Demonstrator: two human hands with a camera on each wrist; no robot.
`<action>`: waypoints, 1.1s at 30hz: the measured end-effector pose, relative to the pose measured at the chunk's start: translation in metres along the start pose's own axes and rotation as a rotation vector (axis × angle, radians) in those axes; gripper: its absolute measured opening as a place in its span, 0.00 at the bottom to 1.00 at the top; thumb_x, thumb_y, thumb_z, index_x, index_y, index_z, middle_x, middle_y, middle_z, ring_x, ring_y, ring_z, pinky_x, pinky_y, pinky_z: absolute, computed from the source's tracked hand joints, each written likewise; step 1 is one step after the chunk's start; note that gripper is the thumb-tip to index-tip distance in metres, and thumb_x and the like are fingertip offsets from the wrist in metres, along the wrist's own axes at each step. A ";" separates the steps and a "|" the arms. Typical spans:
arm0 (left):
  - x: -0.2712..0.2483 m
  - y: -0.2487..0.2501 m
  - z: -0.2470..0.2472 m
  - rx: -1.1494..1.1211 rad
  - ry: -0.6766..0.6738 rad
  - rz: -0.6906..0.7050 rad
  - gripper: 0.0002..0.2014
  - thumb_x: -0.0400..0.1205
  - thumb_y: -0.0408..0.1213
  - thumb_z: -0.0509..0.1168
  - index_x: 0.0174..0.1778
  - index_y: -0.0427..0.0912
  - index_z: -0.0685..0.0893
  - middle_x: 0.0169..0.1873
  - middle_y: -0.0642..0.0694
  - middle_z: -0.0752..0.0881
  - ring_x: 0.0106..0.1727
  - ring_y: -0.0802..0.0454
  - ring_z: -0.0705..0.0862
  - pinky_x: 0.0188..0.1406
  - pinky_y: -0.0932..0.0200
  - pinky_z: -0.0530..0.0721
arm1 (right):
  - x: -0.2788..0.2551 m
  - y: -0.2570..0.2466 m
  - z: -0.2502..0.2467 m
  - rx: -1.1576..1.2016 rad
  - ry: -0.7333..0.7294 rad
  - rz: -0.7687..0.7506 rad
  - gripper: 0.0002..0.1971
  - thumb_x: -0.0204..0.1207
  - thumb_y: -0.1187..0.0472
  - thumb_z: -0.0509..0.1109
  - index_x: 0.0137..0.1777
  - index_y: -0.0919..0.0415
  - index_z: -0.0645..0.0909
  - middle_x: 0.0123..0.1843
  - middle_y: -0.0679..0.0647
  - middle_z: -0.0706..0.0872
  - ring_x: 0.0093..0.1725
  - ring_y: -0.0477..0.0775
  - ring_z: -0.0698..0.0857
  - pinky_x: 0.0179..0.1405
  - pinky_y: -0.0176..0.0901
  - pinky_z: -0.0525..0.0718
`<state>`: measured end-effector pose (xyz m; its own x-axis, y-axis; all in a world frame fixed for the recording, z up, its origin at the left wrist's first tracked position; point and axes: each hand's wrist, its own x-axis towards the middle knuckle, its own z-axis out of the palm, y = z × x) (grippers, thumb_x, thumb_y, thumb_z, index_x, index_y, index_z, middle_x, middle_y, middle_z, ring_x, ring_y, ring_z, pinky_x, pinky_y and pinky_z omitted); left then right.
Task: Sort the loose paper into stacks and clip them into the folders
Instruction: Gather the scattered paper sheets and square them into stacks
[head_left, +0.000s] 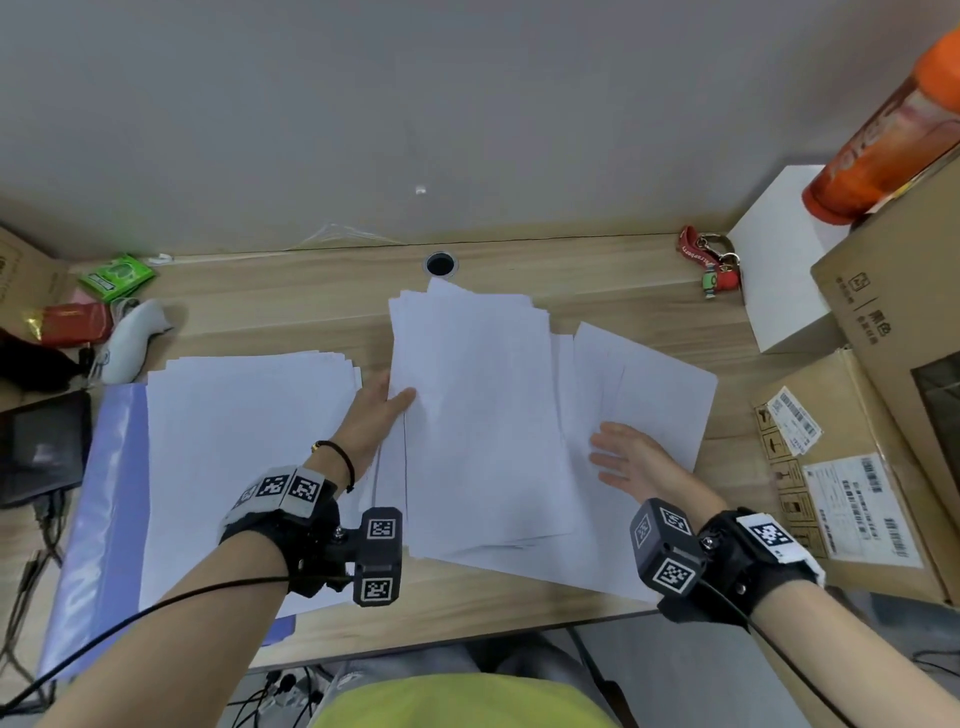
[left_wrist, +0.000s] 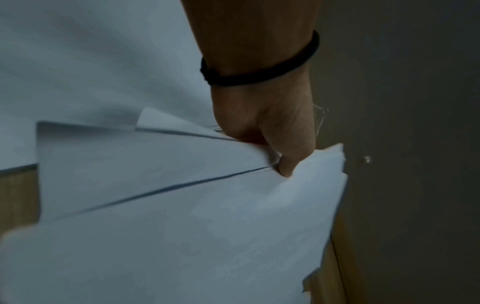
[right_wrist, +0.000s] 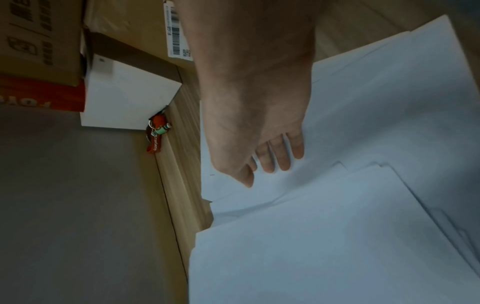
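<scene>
A bundle of white sheets (head_left: 478, 415) is lifted at the desk's middle, and my left hand (head_left: 376, 410) pinches its left edge, thumb on top. The left wrist view shows the thumb (left_wrist: 285, 166) pressing on the sheets (left_wrist: 182, 236) with the fingers hidden beneath. More loose paper (head_left: 660, 384) lies spread to the right. My right hand (head_left: 631, 462) hovers over it with straight, spread fingers (right_wrist: 283, 156) and holds nothing. On the left a neater paper stack (head_left: 244, 457) rests on an open blue folder (head_left: 109, 493).
Cardboard boxes (head_left: 852, 467) and a white box (head_left: 784, 270) crowd the right side, with an orange bottle (head_left: 883, 135) on top. A red keychain (head_left: 711, 260) lies at the back right. Snack packets (head_left: 114, 275), a white controller (head_left: 135, 338) and a dark tablet (head_left: 41, 447) sit at the left. A cable hole (head_left: 440, 264) lies behind the paper.
</scene>
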<state>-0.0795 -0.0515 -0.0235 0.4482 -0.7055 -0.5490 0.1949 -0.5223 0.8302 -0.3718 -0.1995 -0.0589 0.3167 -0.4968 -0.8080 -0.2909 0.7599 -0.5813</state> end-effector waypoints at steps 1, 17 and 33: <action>0.000 0.000 0.001 -0.003 0.002 -0.042 0.17 0.85 0.32 0.60 0.71 0.44 0.76 0.64 0.48 0.84 0.62 0.49 0.84 0.64 0.48 0.82 | 0.000 0.004 0.003 -0.015 -0.015 0.013 0.18 0.85 0.62 0.60 0.74 0.59 0.68 0.67 0.56 0.78 0.63 0.58 0.78 0.64 0.51 0.75; 0.008 -0.025 0.017 0.280 0.066 -0.124 0.13 0.84 0.32 0.62 0.64 0.36 0.81 0.57 0.42 0.86 0.53 0.44 0.84 0.49 0.58 0.83 | 0.002 0.020 -0.033 -0.461 0.288 -0.172 0.28 0.80 0.62 0.67 0.79 0.52 0.66 0.81 0.53 0.64 0.77 0.54 0.68 0.65 0.43 0.72; -0.005 -0.038 0.000 0.146 0.114 -0.138 0.19 0.85 0.31 0.58 0.73 0.42 0.75 0.62 0.45 0.83 0.57 0.46 0.83 0.55 0.54 0.82 | 0.021 0.008 -0.002 -1.306 0.226 -0.261 0.40 0.63 0.55 0.79 0.75 0.50 0.64 0.73 0.55 0.63 0.75 0.58 0.60 0.71 0.52 0.64</action>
<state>-0.0890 -0.0279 -0.0519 0.5231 -0.5682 -0.6352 0.1366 -0.6798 0.7206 -0.3689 -0.2046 -0.0800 0.3762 -0.7182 -0.5854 -0.9249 -0.2539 -0.2829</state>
